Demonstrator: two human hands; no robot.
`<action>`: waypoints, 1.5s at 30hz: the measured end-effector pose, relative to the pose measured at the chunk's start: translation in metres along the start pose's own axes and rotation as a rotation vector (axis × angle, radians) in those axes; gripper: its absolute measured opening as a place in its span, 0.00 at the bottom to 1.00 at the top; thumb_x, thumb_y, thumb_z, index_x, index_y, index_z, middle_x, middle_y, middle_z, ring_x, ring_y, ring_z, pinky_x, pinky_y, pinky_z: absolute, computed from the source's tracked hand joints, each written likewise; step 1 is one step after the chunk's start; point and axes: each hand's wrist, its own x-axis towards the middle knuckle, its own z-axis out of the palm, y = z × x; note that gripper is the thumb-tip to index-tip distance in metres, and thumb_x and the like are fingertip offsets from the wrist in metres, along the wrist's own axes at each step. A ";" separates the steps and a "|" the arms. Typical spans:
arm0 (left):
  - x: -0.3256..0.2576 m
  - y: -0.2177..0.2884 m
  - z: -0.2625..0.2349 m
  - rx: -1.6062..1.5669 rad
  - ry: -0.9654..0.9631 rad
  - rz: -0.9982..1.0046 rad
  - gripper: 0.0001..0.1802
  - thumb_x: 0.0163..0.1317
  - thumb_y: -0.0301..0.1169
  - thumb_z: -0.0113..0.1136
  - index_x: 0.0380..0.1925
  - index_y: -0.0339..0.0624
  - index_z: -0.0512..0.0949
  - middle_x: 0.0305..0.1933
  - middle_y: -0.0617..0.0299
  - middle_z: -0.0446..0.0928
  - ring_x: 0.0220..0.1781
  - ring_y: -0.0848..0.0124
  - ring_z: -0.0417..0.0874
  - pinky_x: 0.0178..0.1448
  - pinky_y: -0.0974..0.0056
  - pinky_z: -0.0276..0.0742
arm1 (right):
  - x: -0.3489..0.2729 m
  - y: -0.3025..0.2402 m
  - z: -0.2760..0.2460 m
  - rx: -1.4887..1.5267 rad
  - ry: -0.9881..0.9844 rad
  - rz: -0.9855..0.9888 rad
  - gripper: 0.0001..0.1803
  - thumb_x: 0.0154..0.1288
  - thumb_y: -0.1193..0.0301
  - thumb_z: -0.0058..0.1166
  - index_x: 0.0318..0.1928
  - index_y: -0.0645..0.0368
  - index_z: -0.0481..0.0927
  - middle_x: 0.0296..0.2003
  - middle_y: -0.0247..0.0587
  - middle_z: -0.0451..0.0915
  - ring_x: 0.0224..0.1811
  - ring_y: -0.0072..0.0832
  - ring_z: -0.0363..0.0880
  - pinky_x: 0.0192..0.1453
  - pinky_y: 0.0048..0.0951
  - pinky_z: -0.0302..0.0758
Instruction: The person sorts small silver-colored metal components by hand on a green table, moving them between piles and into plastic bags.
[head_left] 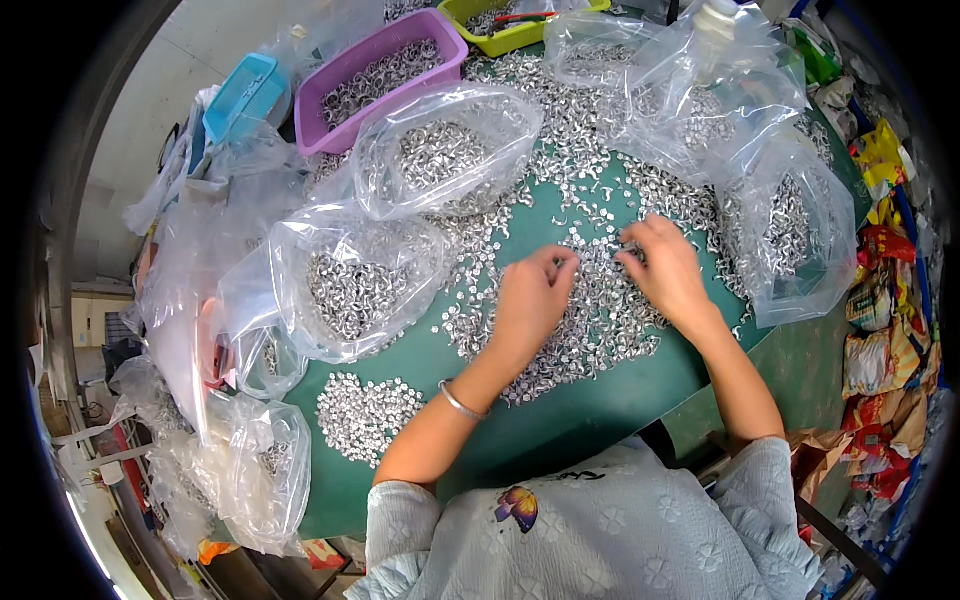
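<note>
A heap of small shiny metal parts [590, 340], many of them curved, lies on the green tabletop under my hands. My left hand [533, 300] is over the heap's left side, thumb and fingers pressed together in a pinch. Whatever sits between those fingertips is too small to make out. Opposite it, my right hand [668, 270] bends its fingers and thumb toward each other at the heap's upper right. Any piece it grips cannot be told from the parts behind. Closer to me, at the left, is a separate pile of small roundish metal pieces [368, 415].
Clear plastic bags of metal parts stand at left [355, 290], upper left [440, 155] and right [785, 225]. Behind them are a purple basin [455, 50], a yellow-green tray [520, 40] and a light blue basket [240, 95]. Colourful packaging [880, 360] lies beyond the table's right side.
</note>
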 end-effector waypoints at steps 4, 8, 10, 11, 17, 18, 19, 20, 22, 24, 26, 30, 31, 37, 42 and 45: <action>0.029 -0.021 0.002 0.324 0.174 0.154 0.09 0.53 0.29 0.63 0.33 0.37 0.80 0.15 0.57 0.72 0.17 0.64 0.73 0.23 0.61 0.67 | 0.017 0.006 0.017 -0.202 -0.176 -0.116 0.07 0.50 0.75 0.57 0.32 0.59 0.77 0.31 0.42 0.76 0.41 0.35 0.74 0.47 0.36 0.66; 0.053 -0.031 0.006 0.390 0.156 0.156 0.12 0.51 0.31 0.64 0.36 0.42 0.80 0.20 0.52 0.77 0.25 0.56 0.80 0.30 0.57 0.74 | 0.022 0.005 0.020 -0.435 -0.263 -0.338 0.08 0.50 0.73 0.54 0.33 0.57 0.79 0.31 0.41 0.76 0.42 0.34 0.74 0.53 0.35 0.63; 0.058 -0.033 0.010 0.450 0.147 0.160 0.10 0.51 0.32 0.64 0.34 0.43 0.80 0.21 0.52 0.78 0.25 0.55 0.80 0.31 0.57 0.75 | 0.027 0.000 0.014 -0.523 -0.342 -0.449 0.08 0.49 0.73 0.54 0.33 0.56 0.79 0.31 0.41 0.76 0.42 0.34 0.74 0.53 0.34 0.63; 0.059 -0.034 0.012 0.470 0.148 0.164 0.10 0.51 0.32 0.64 0.34 0.43 0.81 0.21 0.52 0.78 0.25 0.55 0.80 0.31 0.57 0.75 | 0.029 0.004 0.014 -0.462 -0.325 -0.454 0.05 0.49 0.72 0.55 0.30 0.55 0.78 0.30 0.40 0.76 0.41 0.33 0.74 0.51 0.34 0.64; 0.045 -0.036 0.005 0.356 -0.004 0.194 0.05 0.53 0.30 0.63 0.29 0.43 0.81 0.18 0.53 0.76 0.21 0.58 0.78 0.27 0.59 0.73 | 0.025 0.039 -0.007 1.023 -0.341 0.163 0.03 0.54 0.75 0.50 0.30 0.59 0.71 0.29 0.38 0.73 0.25 0.25 0.68 0.25 0.25 0.64; 0.047 -0.033 0.003 0.333 0.008 0.209 0.05 0.53 0.30 0.62 0.30 0.43 0.81 0.18 0.53 0.76 0.21 0.58 0.78 0.27 0.59 0.73 | 0.022 0.040 -0.008 1.413 -0.361 0.380 0.04 0.55 0.75 0.50 0.31 0.59 0.70 0.30 0.37 0.72 0.23 0.23 0.66 0.22 0.23 0.61; 0.049 -0.032 0.001 0.311 0.021 0.224 0.05 0.53 0.30 0.62 0.30 0.43 0.81 0.18 0.52 0.76 0.20 0.58 0.78 0.27 0.60 0.73 | 0.020 0.039 -0.010 1.685 -0.330 0.422 0.05 0.59 0.75 0.48 0.37 0.59 0.70 0.30 0.36 0.71 0.22 0.18 0.63 0.19 0.17 0.56; 0.050 -0.029 -0.002 0.292 0.033 0.240 0.05 0.53 0.30 0.62 0.31 0.43 0.81 0.18 0.52 0.76 0.20 0.58 0.78 0.27 0.60 0.72 | 0.023 0.038 -0.009 1.759 -0.291 0.495 0.05 0.60 0.74 0.47 0.37 0.59 0.71 0.30 0.35 0.72 0.22 0.18 0.64 0.19 0.17 0.56; 0.062 -0.021 -0.001 0.367 0.044 0.276 0.07 0.54 0.30 0.61 0.33 0.45 0.82 0.21 0.50 0.77 0.23 0.56 0.79 0.29 0.58 0.74 | 0.027 0.039 -0.001 1.902 -0.205 0.642 0.05 0.62 0.73 0.47 0.38 0.60 0.73 0.30 0.33 0.72 0.21 0.16 0.64 0.19 0.17 0.57; 0.077 -0.021 0.009 0.394 0.035 0.361 0.08 0.54 0.31 0.61 0.34 0.45 0.82 0.23 0.50 0.78 0.25 0.55 0.80 0.31 0.56 0.75 | 0.039 0.049 0.011 1.440 -0.229 0.648 0.09 0.58 0.70 0.54 0.38 0.60 0.77 0.24 0.31 0.72 0.20 0.18 0.64 0.20 0.19 0.60; 0.086 -0.019 0.014 0.498 -0.022 0.393 0.10 0.53 0.33 0.61 0.37 0.48 0.82 0.27 0.51 0.80 0.30 0.53 0.81 0.36 0.53 0.76 | 0.052 0.048 0.024 0.427 -0.115 0.313 0.10 0.56 0.68 0.58 0.37 0.58 0.79 0.21 0.36 0.73 0.22 0.26 0.72 0.24 0.29 0.68; 0.096 -0.019 0.015 0.545 -0.089 0.414 0.09 0.54 0.33 0.61 0.36 0.47 0.81 0.28 0.50 0.80 0.30 0.53 0.81 0.36 0.54 0.76 | 0.061 0.038 0.039 -0.069 -0.060 0.094 0.13 0.51 0.64 0.62 0.34 0.57 0.79 0.33 0.43 0.80 0.35 0.43 0.79 0.37 0.41 0.74; 0.095 -0.017 0.014 0.521 -0.085 0.396 0.08 0.54 0.33 0.61 0.34 0.46 0.80 0.28 0.50 0.80 0.30 0.53 0.81 0.35 0.54 0.76 | 0.060 0.039 0.037 -0.072 -0.038 0.057 0.11 0.52 0.66 0.61 0.33 0.58 0.78 0.30 0.44 0.79 0.32 0.44 0.78 0.34 0.41 0.73; 0.080 -0.021 -0.009 -1.093 -0.331 -0.418 0.07 0.57 0.30 0.54 0.34 0.41 0.69 0.21 0.65 0.64 0.16 0.77 0.57 0.19 0.75 0.52 | 0.054 0.054 0.025 1.073 -0.174 0.516 0.07 0.55 0.69 0.60 0.31 0.59 0.78 0.16 0.32 0.69 0.18 0.18 0.65 0.24 0.24 0.63; 0.067 -0.028 -0.014 -1.353 -0.214 -0.523 0.08 0.64 0.33 0.50 0.34 0.39 0.70 0.24 0.61 0.65 0.20 0.75 0.62 0.19 0.74 0.55 | 0.057 0.036 0.027 0.568 -0.015 0.268 0.07 0.55 0.69 0.60 0.31 0.57 0.78 0.16 0.32 0.67 0.18 0.20 0.65 0.24 0.25 0.63; 0.071 -0.033 -0.007 -1.270 -0.078 -0.592 0.10 0.66 0.34 0.49 0.37 0.37 0.71 0.24 0.63 0.66 0.20 0.76 0.62 0.19 0.74 0.55 | 0.063 0.026 0.042 0.163 0.009 0.053 0.10 0.54 0.65 0.61 0.34 0.54 0.78 0.27 0.40 0.76 0.26 0.38 0.77 0.29 0.37 0.72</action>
